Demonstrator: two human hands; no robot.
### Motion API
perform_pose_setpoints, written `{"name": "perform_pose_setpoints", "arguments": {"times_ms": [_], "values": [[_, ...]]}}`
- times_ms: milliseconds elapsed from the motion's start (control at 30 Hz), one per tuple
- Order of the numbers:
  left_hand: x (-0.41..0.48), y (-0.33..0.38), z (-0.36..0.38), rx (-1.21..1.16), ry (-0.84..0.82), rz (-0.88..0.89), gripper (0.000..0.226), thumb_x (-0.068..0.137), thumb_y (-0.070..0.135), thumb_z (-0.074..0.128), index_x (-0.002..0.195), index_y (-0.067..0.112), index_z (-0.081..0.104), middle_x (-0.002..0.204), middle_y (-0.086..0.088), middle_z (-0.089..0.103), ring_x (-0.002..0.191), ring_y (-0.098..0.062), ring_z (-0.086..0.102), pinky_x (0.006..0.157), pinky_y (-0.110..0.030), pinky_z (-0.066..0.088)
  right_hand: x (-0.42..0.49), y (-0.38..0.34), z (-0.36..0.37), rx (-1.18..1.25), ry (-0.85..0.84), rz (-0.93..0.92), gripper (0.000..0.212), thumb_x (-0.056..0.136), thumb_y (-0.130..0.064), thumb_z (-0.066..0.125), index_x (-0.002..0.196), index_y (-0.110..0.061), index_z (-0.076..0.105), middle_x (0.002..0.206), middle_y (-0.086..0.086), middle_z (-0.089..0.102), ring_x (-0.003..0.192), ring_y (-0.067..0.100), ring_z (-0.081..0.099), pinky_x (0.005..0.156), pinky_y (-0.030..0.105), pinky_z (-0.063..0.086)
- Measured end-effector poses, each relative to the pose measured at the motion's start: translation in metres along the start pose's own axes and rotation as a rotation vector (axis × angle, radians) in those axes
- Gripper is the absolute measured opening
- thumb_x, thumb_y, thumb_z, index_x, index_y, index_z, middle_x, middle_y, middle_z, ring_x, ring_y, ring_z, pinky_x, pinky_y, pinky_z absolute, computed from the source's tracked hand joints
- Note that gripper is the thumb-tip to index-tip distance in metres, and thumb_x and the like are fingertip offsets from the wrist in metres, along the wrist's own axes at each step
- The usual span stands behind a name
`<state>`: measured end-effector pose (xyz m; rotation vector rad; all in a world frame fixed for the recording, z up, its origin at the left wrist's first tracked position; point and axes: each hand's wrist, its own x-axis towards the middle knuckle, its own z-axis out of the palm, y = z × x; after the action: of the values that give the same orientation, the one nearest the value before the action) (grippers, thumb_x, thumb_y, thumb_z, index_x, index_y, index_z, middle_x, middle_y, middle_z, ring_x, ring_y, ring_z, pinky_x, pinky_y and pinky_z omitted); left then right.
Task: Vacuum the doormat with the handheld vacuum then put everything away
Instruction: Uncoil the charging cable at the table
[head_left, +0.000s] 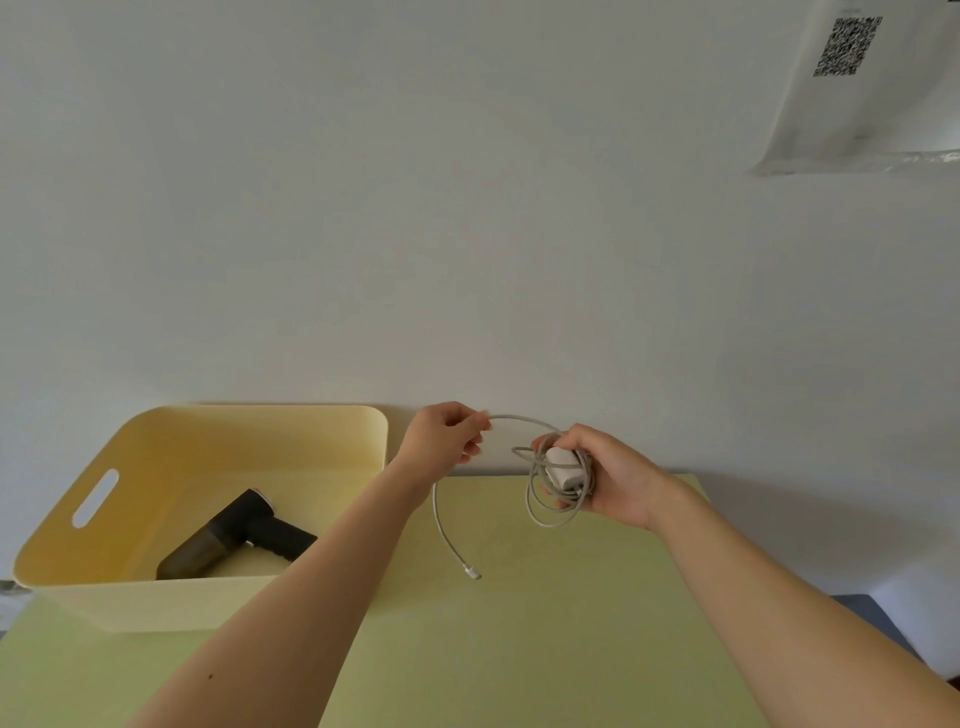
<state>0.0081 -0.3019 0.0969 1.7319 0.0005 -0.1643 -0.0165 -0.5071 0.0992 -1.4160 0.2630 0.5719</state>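
The left hand (447, 434) is pinching a thin gray charging cable (441, 525) between its thumb and bent fingers. The right hand (608, 473) is gripping a small white charger block (563, 467), with its fingers curled around the block and around some round loops of the same cable. The block is looking smooth, with soft rounded corners. The cable is running in a curve from the right hand across to the left hand. From there it is hanging down in a long bend, and its little metal plug end (472, 573) is lying on the table (519, 649). Both hands are hovering above the far side of the table, close to each other but not touching.

The table top is flat and yellow-green, and it is looking a bit dull, not shiny.

A pale yellow plastic bin (156, 603) is sitting on the left side of the table, up against the white wall (415, 208). The bin has rounded corners and a long oval handle slot (96, 498) cut in its left side. The handheld vacuum (234, 535) is lying inside the bin on the bottom. It is black and shaped a bit like a pistol, with a dark see-through tube at its near end.

A white sheet with a black square code (852, 47) is hanging high on the wall at the far right.
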Motion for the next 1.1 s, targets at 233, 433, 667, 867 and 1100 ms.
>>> {"name": "perform_pose_setpoints", "arguments": {"times_ms": [233, 433, 667, 867, 1100], "values": [[0.002, -0.003, -0.007, -0.032, 0.021, -0.008, 0.034, 0.092, 0.037, 0.058, 0.069, 0.011, 0.062, 0.058, 0.001, 0.049, 0.055, -0.013, 0.045, 0.065, -0.027, 0.044, 0.008, 0.000, -0.007, -0.004, 0.353, -0.145, 0.022, 0.102, -0.016, 0.044, 0.095, -0.015, 0.064, 0.089, 0.009, 0.060, 0.066, 0.024, 0.059, 0.054, 0.032, 0.051], [0.010, -0.023, -0.004, 0.784, -0.031, 0.010, 0.029, 0.088, 0.036, 0.056, 0.064, 0.020, 0.057, 0.062, 0.003, 0.055, 0.063, -0.018, 0.054, 0.059, -0.025, 0.039, 0.001, -0.003, -0.012, -0.042, 0.443, -0.253, 0.025, 0.102, -0.018, 0.043, 0.097, -0.021, 0.068, 0.111, 0.006, 0.058, 0.076, 0.021, 0.060, 0.060, 0.034, 0.056], [0.010, -0.041, 0.010, 0.761, -0.157, -0.043, 0.017, 0.087, 0.025, 0.059, 0.096, 0.014, 0.068, 0.091, -0.004, 0.071, 0.082, -0.022, 0.066, 0.076, -0.028, 0.052, -0.011, -0.018, -0.011, -0.129, 0.282, -0.216, 0.018, 0.098, -0.028, 0.056, 0.110, -0.023, 0.067, 0.107, 0.002, 0.063, 0.083, 0.024, 0.063, 0.063, 0.031, 0.057], [0.013, -0.021, 0.031, 0.211, -0.276, 0.032, 0.045, 0.087, 0.011, 0.062, 0.131, 0.018, 0.054, 0.126, 0.005, 0.057, 0.086, -0.010, 0.062, 0.068, -0.020, 0.050, -0.025, -0.026, -0.007, -0.269, 0.101, -0.171, 0.021, 0.089, -0.021, 0.067, 0.109, -0.019, 0.068, 0.094, -0.001, 0.069, 0.078, 0.014, 0.063, 0.065, 0.024, 0.048], [0.005, -0.006, 0.046, -0.038, -0.654, -0.045, 0.048, 0.085, 0.011, 0.063, 0.130, 0.027, 0.054, 0.125, 0.013, 0.061, 0.105, -0.009, 0.062, 0.078, -0.025, 0.051, -0.042, -0.036, -0.015, -0.403, -0.219, -0.096, 0.046, 0.079, -0.018, 0.070, 0.125, -0.020, 0.062, 0.113, 0.003, 0.069, 0.103, 0.016, 0.065, 0.090, 0.029, 0.051]]}}
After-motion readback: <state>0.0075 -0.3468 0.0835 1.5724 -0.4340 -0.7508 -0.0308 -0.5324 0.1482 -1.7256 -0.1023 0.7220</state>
